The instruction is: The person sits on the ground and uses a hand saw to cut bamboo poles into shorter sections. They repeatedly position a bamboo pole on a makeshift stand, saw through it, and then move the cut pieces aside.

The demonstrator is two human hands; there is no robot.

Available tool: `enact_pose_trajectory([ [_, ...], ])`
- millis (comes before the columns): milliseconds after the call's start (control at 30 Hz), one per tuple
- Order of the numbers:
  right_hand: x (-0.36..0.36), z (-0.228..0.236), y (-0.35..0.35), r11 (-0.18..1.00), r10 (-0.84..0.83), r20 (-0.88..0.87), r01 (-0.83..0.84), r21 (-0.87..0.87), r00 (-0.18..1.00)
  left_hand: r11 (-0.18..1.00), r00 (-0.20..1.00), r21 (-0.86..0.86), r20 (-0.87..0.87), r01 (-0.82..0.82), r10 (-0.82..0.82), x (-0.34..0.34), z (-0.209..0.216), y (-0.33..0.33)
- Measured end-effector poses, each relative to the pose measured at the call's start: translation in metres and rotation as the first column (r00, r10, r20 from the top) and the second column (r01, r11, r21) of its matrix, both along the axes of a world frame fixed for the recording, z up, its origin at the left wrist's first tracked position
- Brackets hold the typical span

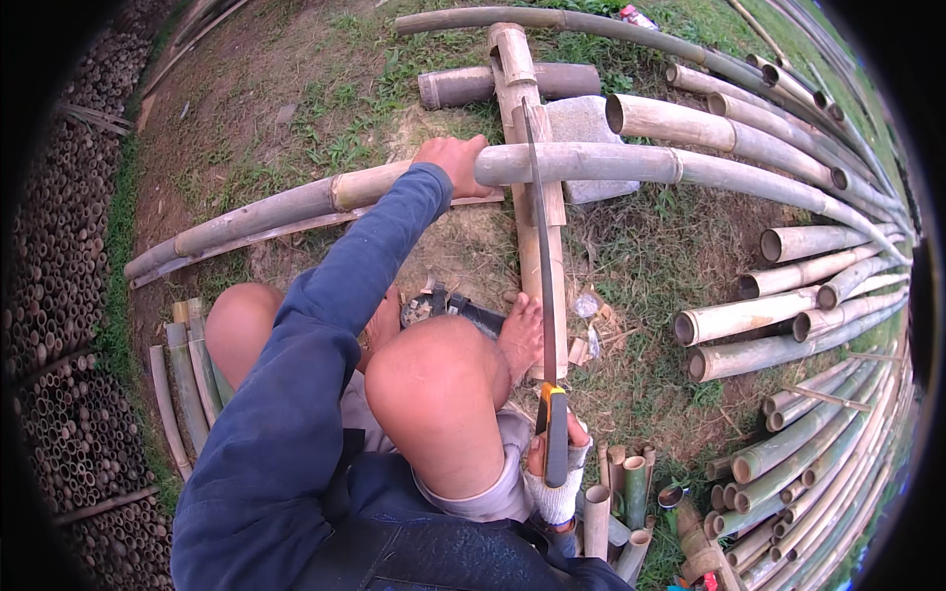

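Note:
A long bamboo pole (611,164) lies across an upright-running bamboo rest (549,258), its left end beside my left hand (453,163). My bare left hand is closed around bamboo where that end meets a second bamboo pole (296,205) stretching left; which of the two it grips is partly hidden. My right hand (559,463), in a white fingerless glove, is wrapped around the black and orange handle of a handsaw (544,266). The saw's long blade points away from me and crosses the first pole close to its end.
A pale stone block (591,148) and a dark bamboo crosspiece (461,87) sit by the rest's far end. My bare foot (522,340) is against the rest. Bamboo poles (749,315) spread on the right; short pieces (636,490) stand near my right hand. Stacked bamboo (74,256) lines the left.

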State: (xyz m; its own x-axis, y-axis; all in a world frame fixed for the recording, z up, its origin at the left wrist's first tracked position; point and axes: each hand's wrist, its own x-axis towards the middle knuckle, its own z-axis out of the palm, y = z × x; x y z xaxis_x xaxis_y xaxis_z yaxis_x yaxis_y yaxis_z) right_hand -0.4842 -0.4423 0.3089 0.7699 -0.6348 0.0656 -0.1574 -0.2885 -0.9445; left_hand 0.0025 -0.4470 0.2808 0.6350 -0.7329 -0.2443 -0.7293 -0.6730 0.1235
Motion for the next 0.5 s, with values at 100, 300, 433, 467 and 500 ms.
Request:
enact_pose_trajectory([
  [100, 0.104, -0.006, -0.044, 0.999, 0.002, 0.100, -0.006, 0.038, 0.995, 0.999, 0.999, -0.034, 0.033, -0.029, 0.030, -0.006, -0.001, 0.001],
  [300, 0.206, -0.031, -0.083, 0.995, 0.088, 0.304, -0.095, 0.007, 0.949, 0.998, 0.995, -0.044, 0.092, -0.040, 0.044, -0.012, 0.003, 0.003],
  [433, 0.074, -0.026, -0.025, 0.999, 0.006, 0.010, -0.005, -0.050, 1.000, 1.000, 0.998, -0.006, 0.059, -0.021, 0.021, -0.002, 0.000, 0.000],
  [467, 0.037, -0.019, -0.005, 0.999, -0.046, -0.037, 0.046, 0.007, 0.998, 1.000, 0.998, -0.012, 0.056, 0.001, 0.000, 0.002, -0.001, -0.001],
  [500, 0.007, -0.009, 0.007, 0.993, -0.027, 0.021, 0.030, -0.115, 0.999, 1.000, 0.999, -0.008, 0.051, 0.008, -0.008, 0.004, -0.002, -0.001],
])
